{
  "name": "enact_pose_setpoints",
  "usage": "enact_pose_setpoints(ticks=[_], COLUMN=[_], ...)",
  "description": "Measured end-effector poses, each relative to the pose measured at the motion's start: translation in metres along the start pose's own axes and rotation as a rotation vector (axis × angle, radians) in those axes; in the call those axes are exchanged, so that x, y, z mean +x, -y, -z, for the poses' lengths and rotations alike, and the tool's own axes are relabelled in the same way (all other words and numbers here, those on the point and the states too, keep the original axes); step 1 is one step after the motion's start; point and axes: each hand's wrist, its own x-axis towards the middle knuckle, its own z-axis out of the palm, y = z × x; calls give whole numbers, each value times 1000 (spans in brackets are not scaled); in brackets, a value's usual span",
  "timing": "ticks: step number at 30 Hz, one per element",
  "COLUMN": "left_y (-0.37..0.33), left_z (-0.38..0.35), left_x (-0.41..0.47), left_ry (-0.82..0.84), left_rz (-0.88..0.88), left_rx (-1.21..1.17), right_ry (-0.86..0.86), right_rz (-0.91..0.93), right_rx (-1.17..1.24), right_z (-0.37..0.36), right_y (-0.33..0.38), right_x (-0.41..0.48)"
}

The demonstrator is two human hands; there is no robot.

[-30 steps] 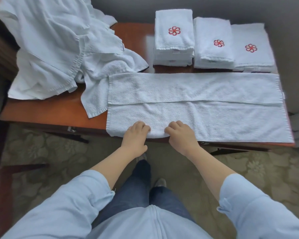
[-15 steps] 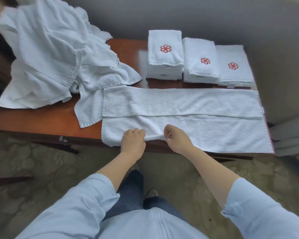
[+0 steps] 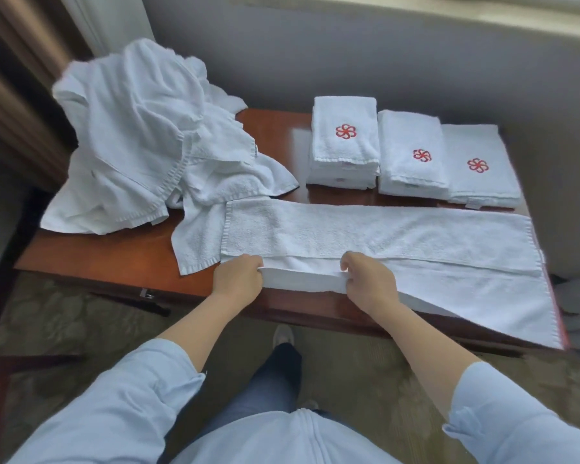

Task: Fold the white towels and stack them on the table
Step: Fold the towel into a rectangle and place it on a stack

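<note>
Left hand [image 3: 238,277] pinching towel [image 3: 382,236] near edge | right hand [image 3: 369,283] pinching same lifted edge | towel spans table [image 3: 114,262]

At lower centre, the left hand [image 3: 238,276] and right hand [image 3: 369,283] pinch the near edge of a long white towel [image 3: 416,236] lying across the wooden table [image 3: 114,259]. Folded stacks [image 3: 345,145] sit upper right, a rumpled pile [image 3: 141,142] upper left.

Likely a hotel room. Evidence: glossy dark-wood worktop [image 3: 114,259]. Matching folded white towels [image 3: 412,175], each with the same red embroidered flower logo [image 3: 345,131], stacked along its far edge toward the right corner. Floral-patterned carpet [image 3: 47,316]. Brown curtain [image 3: 7,95] beyond the left edge. Grey wall [image 3: 349,55] behind.
</note>
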Motion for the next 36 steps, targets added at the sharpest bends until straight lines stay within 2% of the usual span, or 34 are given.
enact_pose_setpoints(ticks=[4, 9, 16, 20, 26, 33, 36], left_y=[8, 18, 25, 28, 2, -74, -112], left_z=[21, 33, 28, 21, 16, 1, -7], left_x=[43, 96, 144, 152, 157, 162, 159], left_ry=[-71, -90, 3, -30, -83, 16, 69], left_rz=[12, -11, -46, -152, -314, -557, -667], left_rx=[-6, 49, 264, 365, 119, -42, -60], right_ry=[-199, -283, -200, -78, 4, -145, -158], right_rz=[-118, -222, -270, -212, -164, -265, -344], right_rx=[138, 193, 134, -9, -61, 12, 39], right_z=[21, 25, -2, -13, -4, 23, 32], right_y=[5, 8, -1, -7, -15, -53, -76], right_x=[42, 88, 126, 131, 121, 75, 47])
